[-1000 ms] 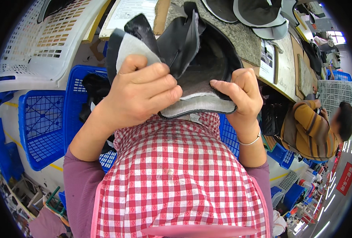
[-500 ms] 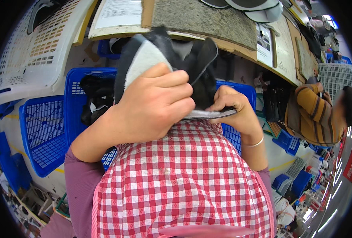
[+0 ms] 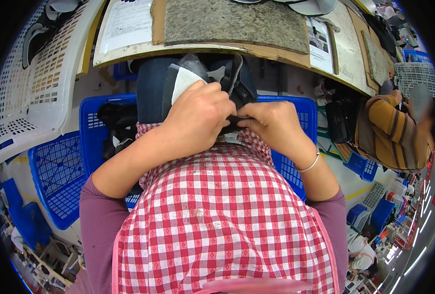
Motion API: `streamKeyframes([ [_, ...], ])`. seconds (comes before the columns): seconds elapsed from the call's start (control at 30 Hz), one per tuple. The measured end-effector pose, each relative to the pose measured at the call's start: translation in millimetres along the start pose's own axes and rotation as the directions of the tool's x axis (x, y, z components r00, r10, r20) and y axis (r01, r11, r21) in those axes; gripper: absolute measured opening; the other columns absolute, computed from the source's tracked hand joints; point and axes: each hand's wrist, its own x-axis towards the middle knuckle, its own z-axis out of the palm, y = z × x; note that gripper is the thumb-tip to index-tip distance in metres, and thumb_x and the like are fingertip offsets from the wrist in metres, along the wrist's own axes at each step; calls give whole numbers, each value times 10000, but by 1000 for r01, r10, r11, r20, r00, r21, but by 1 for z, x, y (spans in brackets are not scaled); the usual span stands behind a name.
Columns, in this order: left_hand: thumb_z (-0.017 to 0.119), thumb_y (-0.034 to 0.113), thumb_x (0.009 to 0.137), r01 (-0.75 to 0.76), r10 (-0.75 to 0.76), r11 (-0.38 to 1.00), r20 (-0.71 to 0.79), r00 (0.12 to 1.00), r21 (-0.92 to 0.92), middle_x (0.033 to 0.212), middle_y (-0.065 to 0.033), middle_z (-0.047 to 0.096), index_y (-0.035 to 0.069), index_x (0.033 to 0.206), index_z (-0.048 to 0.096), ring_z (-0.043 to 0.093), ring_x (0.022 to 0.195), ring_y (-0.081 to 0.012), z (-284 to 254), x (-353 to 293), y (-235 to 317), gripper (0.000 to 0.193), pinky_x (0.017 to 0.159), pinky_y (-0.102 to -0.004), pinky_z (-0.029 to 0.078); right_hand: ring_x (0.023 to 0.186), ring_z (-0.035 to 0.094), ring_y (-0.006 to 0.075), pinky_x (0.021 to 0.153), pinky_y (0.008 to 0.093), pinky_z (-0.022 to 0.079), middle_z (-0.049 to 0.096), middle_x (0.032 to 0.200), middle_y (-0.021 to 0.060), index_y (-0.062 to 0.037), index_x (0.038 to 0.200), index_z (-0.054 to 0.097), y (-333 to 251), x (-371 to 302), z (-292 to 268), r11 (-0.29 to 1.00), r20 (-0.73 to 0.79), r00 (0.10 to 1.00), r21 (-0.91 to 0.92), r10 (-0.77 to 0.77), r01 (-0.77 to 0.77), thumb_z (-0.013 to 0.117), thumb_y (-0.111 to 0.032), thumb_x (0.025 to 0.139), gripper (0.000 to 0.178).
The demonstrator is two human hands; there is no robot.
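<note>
Black-and-white piece (image 3: 184, 84) in the pinch of left hand (image 3: 195, 117) and right hand (image 3: 275, 125), black items (image 3: 117, 116) inside blue basket (image 3: 89, 122).

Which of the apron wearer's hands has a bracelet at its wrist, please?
The right hand: it wears a thin, pale bracelet, while the left hand shows none.

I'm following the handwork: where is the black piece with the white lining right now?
In the head view, the black piece is above centre, over the lap, held by the left hand and right hand, just below the worktable.
</note>
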Motion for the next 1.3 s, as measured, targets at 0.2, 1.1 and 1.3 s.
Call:
streamKeyframes([
  [0.2,769,-51,748,115,-118,992,-61,991,-52,1104,-135,673,45,1269,583,646,1032,-332,1,11,1,561,888,-429,479,662,716,316,572,415,534,715,728,104,-144,967,756,2,19,4,991,-17,998,-120,-56,53,807,-269,843,184],
  [1.1,664,156,730,-398,399,917,-10,917,34,722,-33,493,112,744,514,592,685,-210,-18,-10,15,157,558,-348,495,844,683,296,790,410,537,743,884,109,-80,947,783,103,74,32,922,-33,942,219,335,-320,773,-407,910,330],
  [1.3,710,44,876,69,-83,961,-42,996,-268,855,-156,569,17,921,555,627,777,-367,-7,-22,0,164,602,-434,497,856,710,146,766,314,556,780,936,34,-57,1044,795,100,49,-22,650,149,884,625,444,-432,652,-319,1025,300],
])
